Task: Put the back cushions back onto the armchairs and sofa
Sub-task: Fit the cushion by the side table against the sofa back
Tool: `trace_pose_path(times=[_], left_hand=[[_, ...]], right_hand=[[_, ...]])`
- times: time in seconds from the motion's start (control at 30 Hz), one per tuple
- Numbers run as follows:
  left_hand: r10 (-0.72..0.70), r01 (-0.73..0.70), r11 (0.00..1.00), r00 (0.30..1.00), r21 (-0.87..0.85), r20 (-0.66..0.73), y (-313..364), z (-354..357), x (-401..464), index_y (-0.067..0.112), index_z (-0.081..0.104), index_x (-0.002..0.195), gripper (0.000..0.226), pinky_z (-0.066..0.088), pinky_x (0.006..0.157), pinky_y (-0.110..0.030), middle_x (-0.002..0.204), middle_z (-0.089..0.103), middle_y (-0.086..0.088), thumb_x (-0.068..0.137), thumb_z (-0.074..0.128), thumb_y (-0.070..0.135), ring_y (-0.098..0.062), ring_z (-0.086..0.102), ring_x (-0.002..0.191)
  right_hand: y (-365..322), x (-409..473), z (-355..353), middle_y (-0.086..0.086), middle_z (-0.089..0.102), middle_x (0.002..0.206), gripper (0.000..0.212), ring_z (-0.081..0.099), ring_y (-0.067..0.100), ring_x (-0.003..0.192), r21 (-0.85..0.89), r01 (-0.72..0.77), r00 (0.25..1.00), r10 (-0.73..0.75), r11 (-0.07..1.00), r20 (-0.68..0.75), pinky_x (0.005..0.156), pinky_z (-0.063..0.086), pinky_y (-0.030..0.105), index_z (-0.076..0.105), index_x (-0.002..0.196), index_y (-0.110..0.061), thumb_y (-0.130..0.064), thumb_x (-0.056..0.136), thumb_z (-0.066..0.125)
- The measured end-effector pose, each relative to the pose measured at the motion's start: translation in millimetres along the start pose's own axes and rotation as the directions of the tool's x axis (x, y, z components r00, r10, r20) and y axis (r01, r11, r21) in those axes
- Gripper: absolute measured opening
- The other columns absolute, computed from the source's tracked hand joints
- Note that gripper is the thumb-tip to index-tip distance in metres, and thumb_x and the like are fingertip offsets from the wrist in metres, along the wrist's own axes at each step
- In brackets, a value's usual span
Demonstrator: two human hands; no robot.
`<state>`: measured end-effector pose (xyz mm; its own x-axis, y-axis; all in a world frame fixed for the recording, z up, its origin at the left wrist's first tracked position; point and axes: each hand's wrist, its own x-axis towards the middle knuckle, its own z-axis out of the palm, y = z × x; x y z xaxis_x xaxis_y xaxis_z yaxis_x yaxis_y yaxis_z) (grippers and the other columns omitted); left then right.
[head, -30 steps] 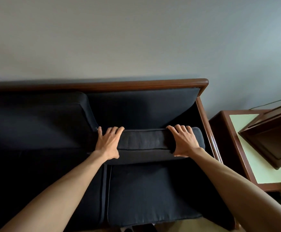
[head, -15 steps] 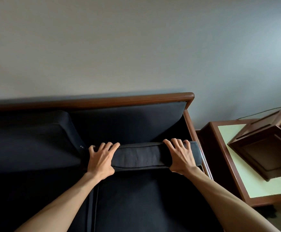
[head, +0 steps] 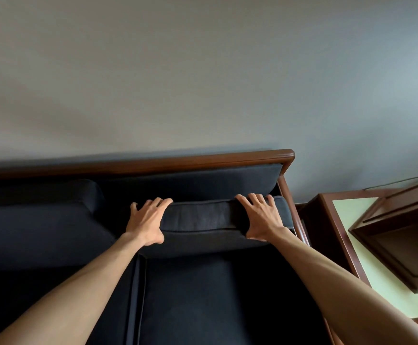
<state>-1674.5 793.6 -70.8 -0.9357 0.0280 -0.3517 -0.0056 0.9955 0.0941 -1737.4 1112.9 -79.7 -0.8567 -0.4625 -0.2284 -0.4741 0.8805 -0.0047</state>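
Note:
A dark navy back cushion (head: 203, 216) stands on the right seat of the sofa (head: 203, 160), leaning toward the upholstered backrest under the wooden top rail. My left hand (head: 147, 224) grips the cushion's top edge at its left end, fingers over the top. My right hand (head: 261, 219) grips the top edge at its right end in the same way. A second dark back cushion (head: 41, 215) sits in place on the left part of the sofa. The lower part of the held cushion is hidden in shadow.
A wooden sofa arm (head: 291, 207) runs down the right side of the seat. Beyond it stands a side table (head: 347, 220) with a pale green top, bearing a dark wooden box (head: 407, 240). A plain grey wall lies behind.
Both hands have pushed the cushion back toward the backrest, and it now stands more upright. My view has tilted upward, so the sofa sits lower in frame.

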Motion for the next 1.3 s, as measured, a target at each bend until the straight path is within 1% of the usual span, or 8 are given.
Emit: trace_pose_path(times=[0.1, 0.23, 0.33, 0.43, 0.67, 0.93, 1.13, 1.3], left_hand=[[-0.018, 0.018, 1.0, 0.999, 0.013, 0.034, -0.8, -4.6, 15.0, 0.028, 0.019, 0.149, 0.121, 0.025, 0.109, -0.061, 0.146, 0.038, 0.002, 0.05, 0.09, 0.025, -0.025, 0.037, 0.135], [-0.06, 0.06, 0.997, 0.998, 0.043, 0.0, -0.1, 0.0, 29.1, 0.026, 0.003, 0.154, 0.129, 0.013, 0.117, -0.06, 0.158, 0.022, -0.002, 0.059, 0.089, 0.023, -0.026, 0.018, 0.147], [-0.072, 0.076, 0.994, 0.996, 0.082, -0.047, 2.0, 9.3, 33.0, 0.025, -0.011, 0.154, 0.134, 0.006, 0.119, -0.059, 0.163, 0.008, -0.005, 0.064, 0.088, 0.023, -0.028, 0.006, 0.15], [-0.077, 0.082, 0.992, 0.995, 0.091, -0.059, 1.1, 10.6, 39.1, 0.024, -0.014, 0.154, 0.139, 0.005, 0.118, -0.059, 0.162, 0.009, -0.007, 0.061, 0.09, 0.028, -0.03, 0.005, 0.15], [-0.085, 0.088, 0.995, 0.995, 0.055, -0.059, -8.9, 4.7, 57.8, 0.025, -0.011, 0.154, 0.132, 0.015, 0.117, -0.059, 0.161, 0.008, -0.007, 0.067, 0.087, 0.032, -0.029, 0.004, 0.15], [-0.087, 0.089, 0.993, 0.996, 0.083, -0.034, -12.5, 4.0, 60.5, 0.027, -0.007, 0.155, 0.13, 0.019, 0.116, -0.058, 0.161, 0.011, -0.005, 0.066, 0.087, 0.035, -0.027, 0.008, 0.15], [-0.07, 0.083, 0.985, 0.994, 0.152, -0.089, -6.9, -0.6, 67.5, 0.024, 0.003, 0.155, 0.122, 0.029, 0.109, -0.063, 0.156, 0.02, -0.003, 0.067, 0.086, 0.031, -0.028, 0.02, 0.144], [-0.045, 0.053, 0.993, 0.996, 0.104, -0.079, -13.9, 12.2, 57.9, 0.025, -0.005, 0.155, 0.12, 0.018, 0.115, -0.063, 0.162, 0.01, -0.002, 0.073, 0.082, 0.028, -0.027, 0.007, 0.15]], right_hand=[[2.0, 15.3, -1.8, 0.007, 0.039, 0.143, 0.121, 0.034, 0.03, 0.136, 0.017, -0.009, 1.0, 0.009, 1.0, 0.013, 0.117, 0.017, 0.052, 0.015, 0.151, -0.027, -0.047, 0.053, 0.082], [7.1, 23.6, 9.1, 0.013, 0.014, 0.159, 0.128, 0.004, 0.035, 0.15, 0.046, -0.051, 0.999, 0.051, 0.998, -0.001, 0.117, 0.001, 0.059, -0.003, 0.155, -0.027, -0.041, 0.061, 0.082], [13.0, 27.6, 15.0, 0.012, 0.004, 0.162, 0.13, -0.008, 0.033, 0.151, 0.054, -0.071, 0.997, 0.071, 0.996, 0.0, 0.117, 0.001, 0.062, -0.012, 0.154, -0.029, -0.042, 0.065, 0.082], [15.9, 35.7, 11.8, 0.011, 0.0, 0.163, 0.13, -0.009, 0.033, 0.151, 0.046, -0.061, 0.998, 0.06, 0.997, 0.011, 0.117, 0.001, 0.061, -0.013, 0.154, -0.029, -0.046, 0.068, 0.083], [23.8, 56.7, 9.3, 0.01, -0.002, 0.165, 0.119, -0.008, 0.029, 0.151, 0.071, -0.115, 0.993, 0.115, 0.991, 0.003, 0.117, 0.002, 0.064, -0.005, 0.156, -0.029, -0.041, 0.074, 0.081], [24.1, 61.0, 10.1, 0.008, -0.005, 0.165, 0.116, -0.009, 0.029, 0.151, 0.057, -0.12, 0.992, 0.117, 0.991, 0.049, 0.116, 0.001, 0.063, -0.007, 0.155, -0.031, -0.043, 0.077, 0.078], [21.8, 57.0, 17.3, 0.009, 0.005, 0.163, 0.115, -0.003, 0.029, 0.152, 0.07, -0.133, 0.991, 0.135, 0.989, -0.023, 0.117, 0.005, 0.062, -0.001, 0.156, -0.032, -0.046, 0.075, 0.079], [20.7, 53.6, 22.5, 0.008, 0.003, 0.164, 0.116, -0.005, 0.028, 0.152, 0.054, -0.144, 0.989, 0.145, 0.988, -0.013, 0.117, 0.004, 0.063, -0.005, 0.155, -0.032, -0.047, 0.076, 0.078]])
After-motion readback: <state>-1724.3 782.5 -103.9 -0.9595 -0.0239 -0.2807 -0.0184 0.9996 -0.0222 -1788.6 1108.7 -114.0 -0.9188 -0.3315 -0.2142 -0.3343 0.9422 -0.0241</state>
